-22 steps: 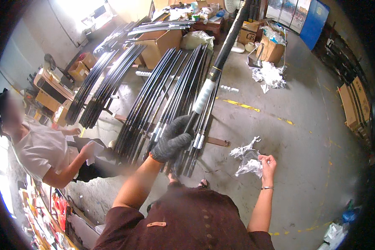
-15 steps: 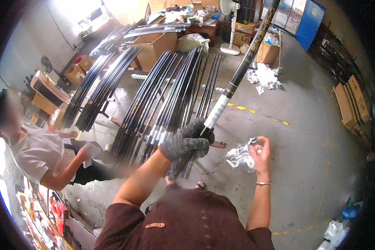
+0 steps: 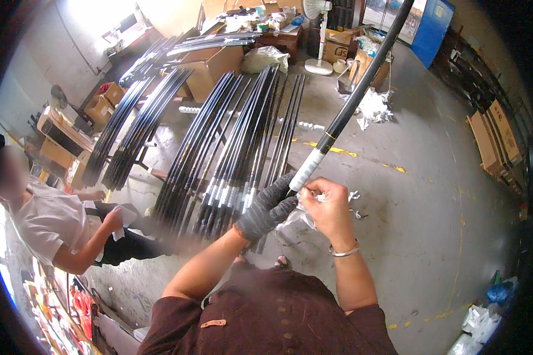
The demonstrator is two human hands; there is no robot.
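A long black fishing rod (image 3: 361, 89) slants from my hands up to the top right. Near its lower end it has a white wrapping (image 3: 307, 170). My left hand (image 3: 269, 207), in a dark grey glove, is closed round the rod just below that wrapping. My bare right hand (image 3: 328, 213), with a bracelet at the wrist, pinches at the wrapping's lower edge; its fingertips partly hide what they grip. Crumpled white scraps (image 3: 299, 220) lie on the floor behind my hands.
Several dark rods (image 3: 204, 139) lie side by side on low supports ahead. On the left stands a person (image 3: 65, 225) in a light shirt holding a white cloth. A white fan (image 3: 318, 66), cardboard boxes (image 3: 494, 139) and a heap of white scraps (image 3: 375, 106) stand farther off.
My right hand has come in from the right, from apart to the wrapping's lower edge. The rod has turned about its length, so its gold markings no longer show.
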